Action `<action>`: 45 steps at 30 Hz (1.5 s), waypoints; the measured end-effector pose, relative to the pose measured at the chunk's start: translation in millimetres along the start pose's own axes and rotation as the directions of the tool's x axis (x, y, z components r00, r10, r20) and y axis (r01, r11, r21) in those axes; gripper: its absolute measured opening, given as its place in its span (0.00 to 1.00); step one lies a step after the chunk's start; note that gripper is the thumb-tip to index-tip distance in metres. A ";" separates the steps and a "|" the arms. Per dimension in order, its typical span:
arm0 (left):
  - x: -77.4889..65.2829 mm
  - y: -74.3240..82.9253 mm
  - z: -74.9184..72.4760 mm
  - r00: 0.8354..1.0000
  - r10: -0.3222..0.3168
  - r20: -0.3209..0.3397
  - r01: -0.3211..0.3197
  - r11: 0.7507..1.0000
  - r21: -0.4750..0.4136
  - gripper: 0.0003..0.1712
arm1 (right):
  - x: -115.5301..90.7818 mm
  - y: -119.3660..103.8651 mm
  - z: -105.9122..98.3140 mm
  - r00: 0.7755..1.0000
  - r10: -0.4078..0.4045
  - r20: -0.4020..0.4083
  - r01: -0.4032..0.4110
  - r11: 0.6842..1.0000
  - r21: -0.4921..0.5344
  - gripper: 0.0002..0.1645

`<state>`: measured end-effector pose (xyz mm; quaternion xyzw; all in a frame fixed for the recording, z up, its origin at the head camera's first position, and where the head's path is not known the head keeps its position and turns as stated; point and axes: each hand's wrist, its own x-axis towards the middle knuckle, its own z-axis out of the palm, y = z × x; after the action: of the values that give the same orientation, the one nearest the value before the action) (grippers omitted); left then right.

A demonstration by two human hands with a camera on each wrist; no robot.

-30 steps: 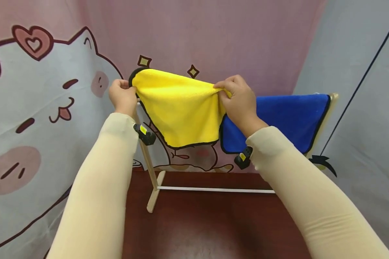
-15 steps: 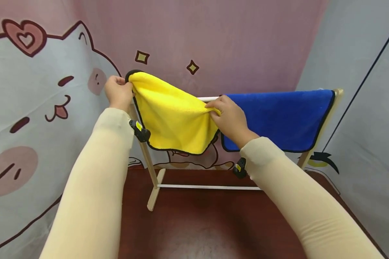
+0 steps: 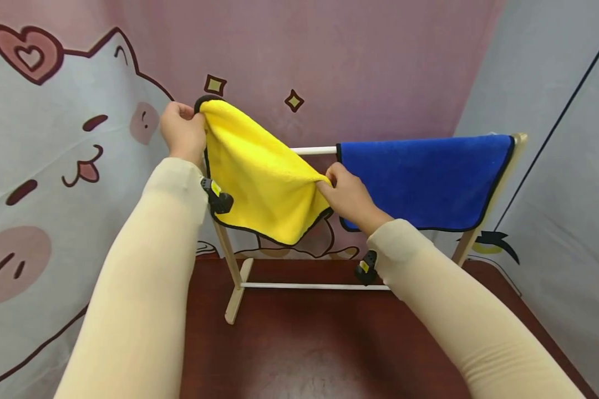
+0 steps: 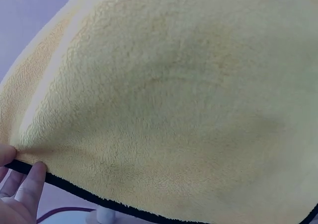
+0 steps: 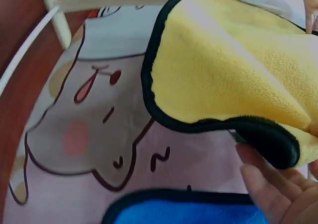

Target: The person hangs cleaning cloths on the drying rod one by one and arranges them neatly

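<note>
A yellow towel (image 3: 264, 172) with black edging hangs between my two hands, in front of the left part of the rack's white top bar (image 3: 313, 150). My left hand (image 3: 183, 132) pinches its upper left edge, which stands higher than the right side. With thumb and fingers my right hand (image 3: 349, 194) pinches the right edge, lower down. In the left wrist view the pile of the towel (image 4: 149, 95) fills most of the picture. The right wrist view shows a dark folded-over part of its edging beside my right fingers (image 5: 263, 184).
A blue towel (image 3: 424, 183) with black edging hangs over the right half of the bar. The wooden rack's left foot (image 3: 238, 293) and lower white rod (image 3: 304, 286) stand on a dark red-brown table (image 3: 299, 343). Behind is a pink printed curtain (image 3: 379, 66).
My right hand has come down and slightly left with its edge of the yellow towel, so the towel slopes more steeply. More of the blue towel and the bar shows. My left hand has risen slightly.
</note>
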<state>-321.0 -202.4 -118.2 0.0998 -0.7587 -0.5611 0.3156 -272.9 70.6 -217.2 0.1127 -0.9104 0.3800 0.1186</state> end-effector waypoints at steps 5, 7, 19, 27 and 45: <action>-5.4 6.9 -1.9 1.000 0.007 0.005 -0.006 1.000 -0.026 0.09 | 0.0 0.8 1.4 0.998 0.057 0.024 -0.061 0.982 0.179 0.15; -6.7 7.6 -3.6 1.000 0.012 0.000 -0.012 0.999 -0.046 0.09 | 0.8 0.6 1.2 0.997 0.074 0.019 -0.077 0.958 0.277 0.15; -6.5 3.5 -12.4 1.000 0.021 -0.023 -0.023 0.997 -0.070 0.09 | 1.1 -6.4 -0.5 0.969 0.249 0.002 -0.208 0.808 0.551 0.15; -6.9 8.4 -22.0 0.996 0.062 -0.062 -0.068 0.992 -0.104 0.12 | -0.1 -18.6 -13.0 0.946 0.313 0.088 -0.320 0.849 0.420 0.36; -2.3 11.0 -36.7 0.994 0.038 -0.104 -0.050 0.992 -0.119 0.13 | 5.6 -39.1 -53.7 0.989 -0.015 -0.145 0.044 0.979 0.200 0.17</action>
<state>-295.3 -226.3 -102.6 0.0920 -0.7083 -0.5932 0.3715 -259.6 81.7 -152.9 0.1105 -0.8543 0.4762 0.1769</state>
